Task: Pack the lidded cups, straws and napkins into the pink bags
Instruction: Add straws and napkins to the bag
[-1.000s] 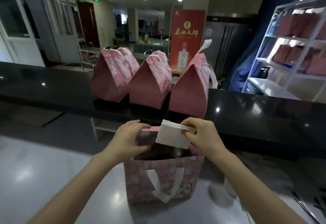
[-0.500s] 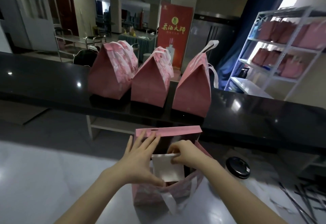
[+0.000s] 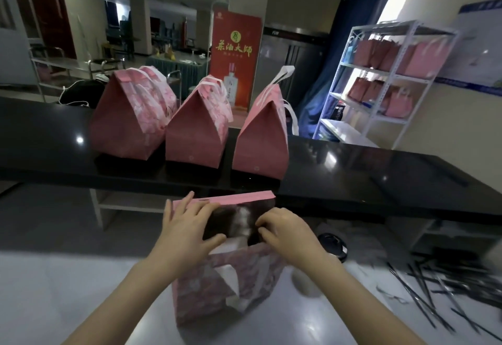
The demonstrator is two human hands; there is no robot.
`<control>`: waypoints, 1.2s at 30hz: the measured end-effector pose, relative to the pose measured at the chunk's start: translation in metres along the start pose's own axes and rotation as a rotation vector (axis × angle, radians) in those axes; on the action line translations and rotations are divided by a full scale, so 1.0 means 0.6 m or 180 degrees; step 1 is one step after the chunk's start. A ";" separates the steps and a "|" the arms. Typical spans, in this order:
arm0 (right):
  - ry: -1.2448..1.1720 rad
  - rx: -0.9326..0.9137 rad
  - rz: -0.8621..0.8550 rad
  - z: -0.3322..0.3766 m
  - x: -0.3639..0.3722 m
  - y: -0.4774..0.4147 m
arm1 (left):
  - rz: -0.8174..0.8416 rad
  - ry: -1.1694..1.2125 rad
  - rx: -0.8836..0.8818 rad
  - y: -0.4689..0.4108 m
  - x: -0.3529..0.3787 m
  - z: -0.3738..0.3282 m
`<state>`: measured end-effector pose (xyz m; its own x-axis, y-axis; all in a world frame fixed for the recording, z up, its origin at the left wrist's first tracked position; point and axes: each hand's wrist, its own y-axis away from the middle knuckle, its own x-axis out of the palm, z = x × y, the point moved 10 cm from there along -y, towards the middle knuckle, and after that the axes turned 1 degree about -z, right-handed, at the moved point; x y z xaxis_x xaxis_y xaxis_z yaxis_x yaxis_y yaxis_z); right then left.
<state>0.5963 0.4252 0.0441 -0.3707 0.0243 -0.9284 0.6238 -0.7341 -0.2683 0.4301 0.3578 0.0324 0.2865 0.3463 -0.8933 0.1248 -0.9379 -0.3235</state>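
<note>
1. An open pink bag (image 3: 225,290) stands on the table (image 3: 81,290); a white napkin (image 3: 239,233) sits low in its mouth.
2. The left hand (image 3: 187,225), fingers straight, steadies the rim. The right hand (image 3: 288,233) curls at the opening; whether it pinches the napkin is unclear.
3. Likely next: let go, then reach right for the straws (image 3: 423,287).

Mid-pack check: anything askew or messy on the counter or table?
On the table, the straws lie in a loose criss-crossed scatter at right. On the black counter, the rightmost closed bag has one handle sticking up, the other flopped down its side.
</note>
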 end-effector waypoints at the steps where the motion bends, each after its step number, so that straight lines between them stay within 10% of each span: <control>1: -0.0047 0.0008 -0.0160 -0.013 -0.019 0.013 | -0.0073 -0.0012 -0.0015 -0.007 -0.004 -0.011; 9: 0.0044 0.0536 -0.0412 -0.189 -0.097 0.122 | -0.0481 0.0593 0.0732 -0.060 0.013 -0.223; 25: 0.0106 0.2592 0.0197 -0.747 -0.086 0.448 | 0.1036 0.0744 0.1573 -0.160 0.452 -0.707; 36: 0.0009 0.3010 0.0374 -0.904 0.009 0.461 | 0.1744 0.0338 0.1415 -0.184 0.701 -0.822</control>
<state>1.1400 0.5906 -0.1747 -0.3385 -0.0838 -0.9372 -0.1585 -0.9767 0.1445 1.0053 0.6162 -0.1536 0.2910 -0.1985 -0.9359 -0.4562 -0.8886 0.0466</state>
